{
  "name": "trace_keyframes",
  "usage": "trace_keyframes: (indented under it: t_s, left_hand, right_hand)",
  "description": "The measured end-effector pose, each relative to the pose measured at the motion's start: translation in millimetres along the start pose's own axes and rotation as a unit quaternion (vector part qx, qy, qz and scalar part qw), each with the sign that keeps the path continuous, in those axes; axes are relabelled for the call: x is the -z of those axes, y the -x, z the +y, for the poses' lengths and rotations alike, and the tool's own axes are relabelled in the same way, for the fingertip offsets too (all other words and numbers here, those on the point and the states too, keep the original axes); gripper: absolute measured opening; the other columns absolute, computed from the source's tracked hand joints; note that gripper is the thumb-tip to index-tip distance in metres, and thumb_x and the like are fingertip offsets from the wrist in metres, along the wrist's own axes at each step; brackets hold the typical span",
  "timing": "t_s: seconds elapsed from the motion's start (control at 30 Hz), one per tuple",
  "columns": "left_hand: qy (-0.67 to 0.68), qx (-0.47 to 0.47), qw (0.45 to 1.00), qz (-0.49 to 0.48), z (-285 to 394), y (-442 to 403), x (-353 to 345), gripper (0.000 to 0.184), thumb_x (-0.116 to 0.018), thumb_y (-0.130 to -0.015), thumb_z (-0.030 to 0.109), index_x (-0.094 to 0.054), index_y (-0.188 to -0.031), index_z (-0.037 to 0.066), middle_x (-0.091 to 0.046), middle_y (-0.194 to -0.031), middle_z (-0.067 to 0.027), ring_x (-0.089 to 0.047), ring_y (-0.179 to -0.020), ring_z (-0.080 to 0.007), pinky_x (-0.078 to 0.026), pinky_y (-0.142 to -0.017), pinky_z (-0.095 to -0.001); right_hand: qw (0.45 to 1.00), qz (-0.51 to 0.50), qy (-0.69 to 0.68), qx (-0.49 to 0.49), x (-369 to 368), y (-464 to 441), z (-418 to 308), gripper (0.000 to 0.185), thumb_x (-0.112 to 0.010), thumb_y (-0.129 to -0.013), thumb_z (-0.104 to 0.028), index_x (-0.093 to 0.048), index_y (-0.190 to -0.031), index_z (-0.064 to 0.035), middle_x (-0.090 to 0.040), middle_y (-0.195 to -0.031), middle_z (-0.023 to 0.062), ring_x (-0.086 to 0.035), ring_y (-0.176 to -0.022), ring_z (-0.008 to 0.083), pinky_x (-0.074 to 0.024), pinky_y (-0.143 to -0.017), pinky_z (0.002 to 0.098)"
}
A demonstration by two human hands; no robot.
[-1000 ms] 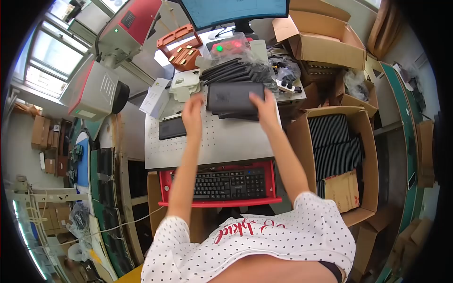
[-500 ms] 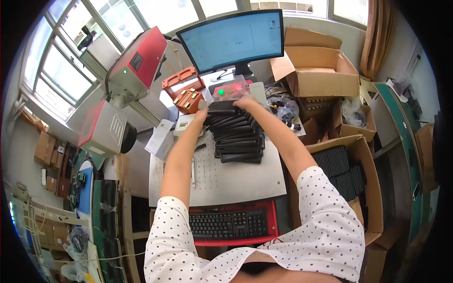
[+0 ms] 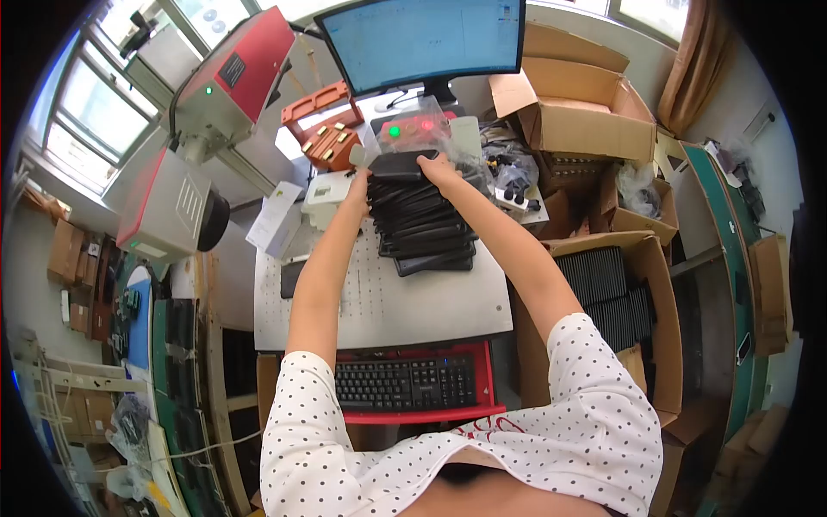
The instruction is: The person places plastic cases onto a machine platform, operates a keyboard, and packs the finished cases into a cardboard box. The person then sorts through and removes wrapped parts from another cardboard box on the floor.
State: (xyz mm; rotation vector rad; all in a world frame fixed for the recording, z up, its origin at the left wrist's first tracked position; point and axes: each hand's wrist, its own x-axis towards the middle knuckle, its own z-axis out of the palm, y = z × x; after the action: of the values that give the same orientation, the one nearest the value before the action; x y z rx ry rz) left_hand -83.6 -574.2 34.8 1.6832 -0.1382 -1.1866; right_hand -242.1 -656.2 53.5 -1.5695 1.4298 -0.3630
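Observation:
A leaning stack of flat black cases (image 3: 420, 228) rests on the perforated metal worktable (image 3: 405, 310). My left hand (image 3: 359, 184) is closed against the left edge near the top of the stack, its fingers partly hidden. On the other side, my right hand (image 3: 438, 168) grips the right end of the uppermost cases. The cases fan out toward me, the lowest ones nearest. Left of my left forearm, a small dark flat piece (image 3: 292, 280) lies on the metal surface.
A red-and-grey machine (image 3: 245, 73) and its black-ended head (image 3: 211, 220) stand at left. Behind are a monitor (image 3: 422, 43), an orange fixture (image 3: 332, 146) and a box with lit buttons (image 3: 412, 129). A keyboard (image 3: 405, 382) sits below; a carton (image 3: 668, 345) holds stacked black cases.
The whole view has shifted, so the table and machine appear higher and further left. The small dark piece now shows beside my left forearm. Both hands remain at the stack.

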Motion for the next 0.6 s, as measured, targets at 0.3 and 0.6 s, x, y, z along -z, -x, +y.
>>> trace_keyframes:
  t_s: [0.3,0.6]
  left_hand:
    - [0.025,0.085,0.994,-0.065,-28,-5,8,0.069,-0.039,-0.069,0.055,-0.044,-0.118,0.008,-0.042,-0.125,-0.0150,-0.038,-0.113,-0.0338,-0.017,-0.091,-0.0593]
    - [-0.045,0.032,0.998,0.003,-21,48,0,0.074,-0.041,-0.069,0.053,-0.035,-0.125,0.006,-0.036,-0.128,-0.0178,-0.035,-0.115,-0.0293,-0.025,-0.094,-0.0437]
  right_hand:
    - [0.992,0.099,-0.016,0.074,-32,29,20,0.077,-0.054,-0.067,-0.043,-0.029,-0.126,-0.0001,-0.034,-0.126,0.0239,-0.028,-0.119,0.0403,-0.0271,-0.097,0.0425]
    - [0.953,0.187,-0.171,0.165,-28,54,29,0.069,-0.058,-0.067,-0.032,-0.034,-0.120,0.0040,-0.039,-0.120,0.0245,-0.031,-0.114,0.0395,-0.0247,-0.097,0.0397]
